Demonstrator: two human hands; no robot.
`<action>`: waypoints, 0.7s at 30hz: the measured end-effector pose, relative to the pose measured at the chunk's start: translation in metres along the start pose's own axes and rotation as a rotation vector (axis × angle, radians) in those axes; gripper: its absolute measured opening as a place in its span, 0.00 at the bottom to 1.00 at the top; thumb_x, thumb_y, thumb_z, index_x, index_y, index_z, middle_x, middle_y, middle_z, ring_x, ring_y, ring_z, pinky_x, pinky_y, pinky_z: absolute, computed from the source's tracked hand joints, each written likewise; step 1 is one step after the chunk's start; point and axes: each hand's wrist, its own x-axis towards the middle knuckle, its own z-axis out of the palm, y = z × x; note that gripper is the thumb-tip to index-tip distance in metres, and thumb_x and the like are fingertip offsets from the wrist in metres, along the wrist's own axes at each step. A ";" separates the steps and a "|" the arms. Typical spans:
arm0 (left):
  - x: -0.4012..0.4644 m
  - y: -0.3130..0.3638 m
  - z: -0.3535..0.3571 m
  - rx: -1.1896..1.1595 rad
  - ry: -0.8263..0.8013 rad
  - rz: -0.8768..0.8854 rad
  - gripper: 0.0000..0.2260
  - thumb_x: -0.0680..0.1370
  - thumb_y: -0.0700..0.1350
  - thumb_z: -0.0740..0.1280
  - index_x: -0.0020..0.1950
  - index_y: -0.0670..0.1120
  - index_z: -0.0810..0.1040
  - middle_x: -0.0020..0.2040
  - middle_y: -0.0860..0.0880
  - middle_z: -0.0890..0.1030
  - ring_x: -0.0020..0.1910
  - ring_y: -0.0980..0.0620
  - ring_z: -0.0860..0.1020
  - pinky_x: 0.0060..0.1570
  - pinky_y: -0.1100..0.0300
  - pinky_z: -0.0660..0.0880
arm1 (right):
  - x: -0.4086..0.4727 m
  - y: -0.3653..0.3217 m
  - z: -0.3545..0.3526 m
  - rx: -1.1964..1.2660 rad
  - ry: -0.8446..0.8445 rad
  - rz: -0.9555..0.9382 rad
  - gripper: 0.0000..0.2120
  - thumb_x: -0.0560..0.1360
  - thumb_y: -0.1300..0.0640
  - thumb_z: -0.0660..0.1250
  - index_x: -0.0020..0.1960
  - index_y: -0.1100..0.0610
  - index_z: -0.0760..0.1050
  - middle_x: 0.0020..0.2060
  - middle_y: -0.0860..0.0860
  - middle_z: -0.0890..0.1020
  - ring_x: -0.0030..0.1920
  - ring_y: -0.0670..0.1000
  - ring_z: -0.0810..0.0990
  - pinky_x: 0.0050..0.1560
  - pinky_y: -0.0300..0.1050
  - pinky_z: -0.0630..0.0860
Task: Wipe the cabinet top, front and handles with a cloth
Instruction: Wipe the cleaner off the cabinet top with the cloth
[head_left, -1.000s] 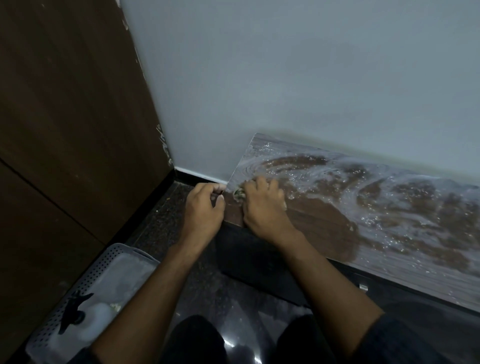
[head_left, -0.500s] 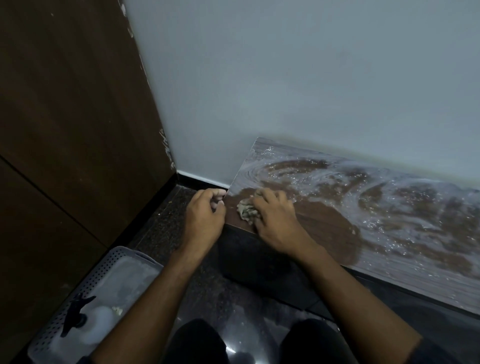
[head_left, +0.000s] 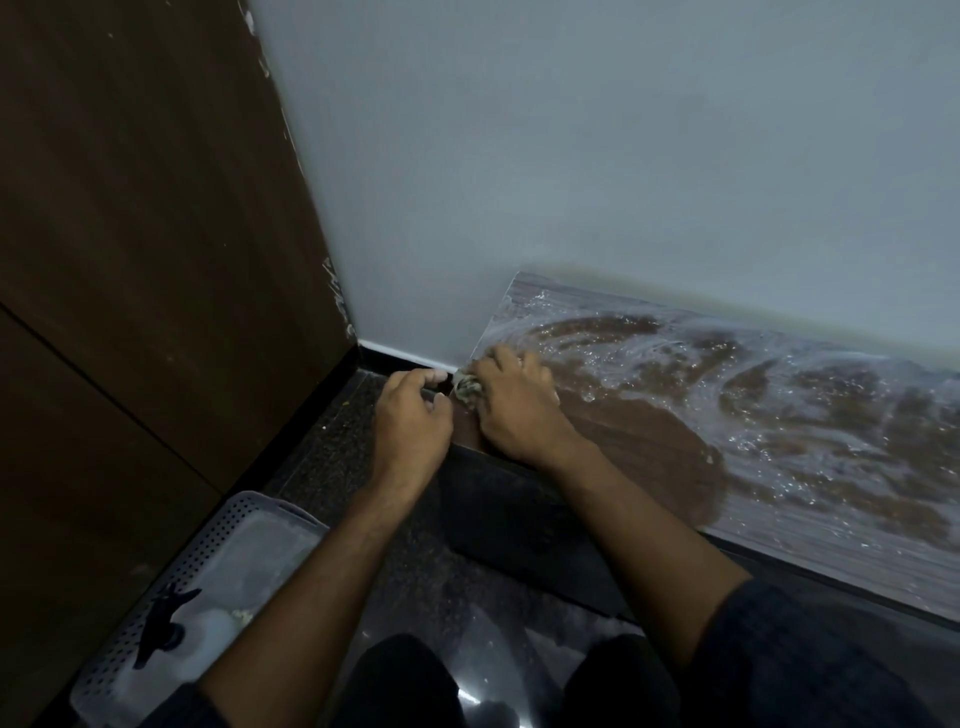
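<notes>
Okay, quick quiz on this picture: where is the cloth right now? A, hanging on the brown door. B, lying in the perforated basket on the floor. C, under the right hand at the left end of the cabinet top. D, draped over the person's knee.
C: the crumpled cloth sits under the right hand at the left end of the wet, smeared cabinet top, beside the left hand.

Cabinet top (head_left: 649, 447) (soapy) bears cloth (head_left: 466, 387).

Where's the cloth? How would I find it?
Look at the low wooden cabinet top against the grey wall. Go to its left end, where the right hand presses down. The cloth is the small pale crumpled wad peeking from under those fingers.
</notes>
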 end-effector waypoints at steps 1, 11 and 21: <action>0.000 0.000 0.001 0.013 -0.001 -0.004 0.14 0.78 0.38 0.65 0.62 0.44 0.81 0.59 0.49 0.78 0.41 0.63 0.73 0.44 0.76 0.66 | -0.002 0.001 0.001 0.010 -0.004 -0.033 0.18 0.78 0.56 0.60 0.67 0.52 0.71 0.65 0.53 0.70 0.62 0.58 0.66 0.61 0.56 0.65; -0.007 0.001 0.011 0.062 -0.036 0.139 0.12 0.76 0.38 0.67 0.57 0.46 0.83 0.53 0.49 0.80 0.55 0.49 0.77 0.59 0.53 0.75 | -0.052 0.010 -0.009 0.034 -0.009 -0.080 0.18 0.76 0.54 0.63 0.66 0.51 0.72 0.66 0.50 0.69 0.61 0.54 0.65 0.62 0.54 0.66; -0.020 0.017 0.022 0.089 -0.066 0.270 0.08 0.74 0.39 0.69 0.50 0.49 0.85 0.47 0.55 0.79 0.50 0.52 0.75 0.56 0.51 0.75 | -0.061 0.035 -0.014 -0.072 0.149 0.194 0.14 0.78 0.55 0.61 0.63 0.54 0.74 0.64 0.54 0.72 0.59 0.57 0.66 0.58 0.56 0.66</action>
